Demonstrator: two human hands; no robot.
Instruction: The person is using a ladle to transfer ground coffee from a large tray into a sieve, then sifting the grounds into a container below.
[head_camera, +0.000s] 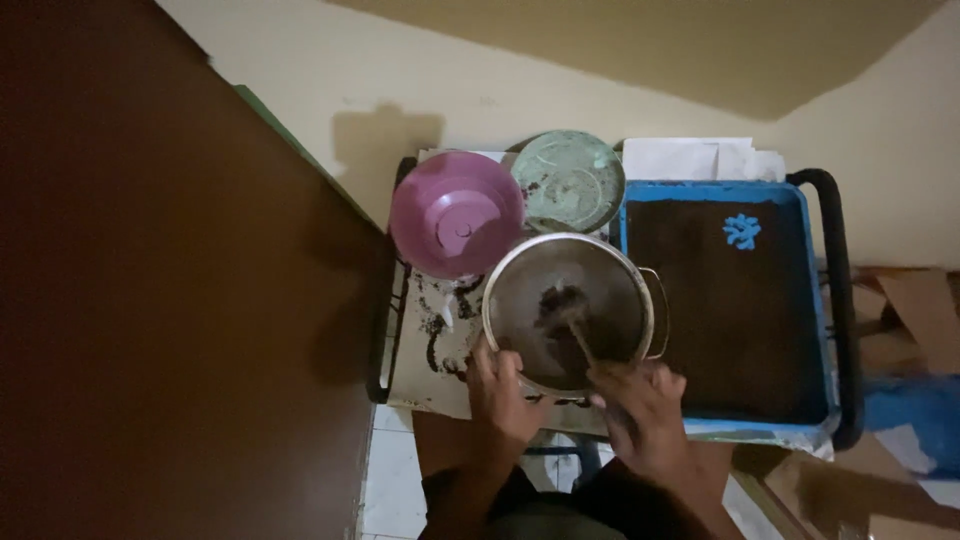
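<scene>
The metal pot (568, 310) is held at its near rim by the left hand (500, 395); a stick (582, 345) in it is gripped by the right hand (640, 405).

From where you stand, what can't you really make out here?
- Tool in right hand: too dark; the fist hides its handle.
- Dark stuff in the metal sieve bowl: dim and blurred.
- Small blue shape in the blue tray: too small.
- Forearms: cut off at the bottom edge.
</scene>
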